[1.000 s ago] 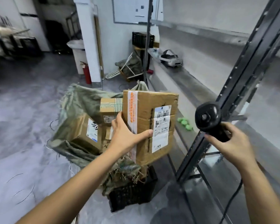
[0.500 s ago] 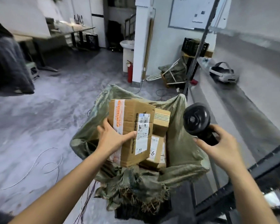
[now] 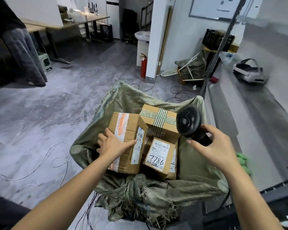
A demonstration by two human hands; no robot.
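Note:
My left hand (image 3: 112, 144) grips a cardboard parcel (image 3: 123, 130) with orange tape and a white label, which sits at the left inside an open green woven sack (image 3: 126, 100). To its right in the sack lie a box with green-striped tape (image 3: 159, 119) and a parcel marked 7786 (image 3: 160, 156). Over the sack's right side, my right hand (image 3: 213, 149) holds a black handheld scanner (image 3: 189, 124), its round head facing me.
A metal shelf (image 3: 249, 103) runs along the right with a white headset (image 3: 248, 74) on it. Cables (image 3: 45, 160) lie on the grey floor at left. A person's legs (image 3: 23, 52) stand far left. A red extinguisher (image 3: 143, 67) leans by a white pillar.
My left hand has lowered the orange-taped parcel from in front of me down into the sack. The view has swung left, away from the shelf. The scanner stays in my right hand.

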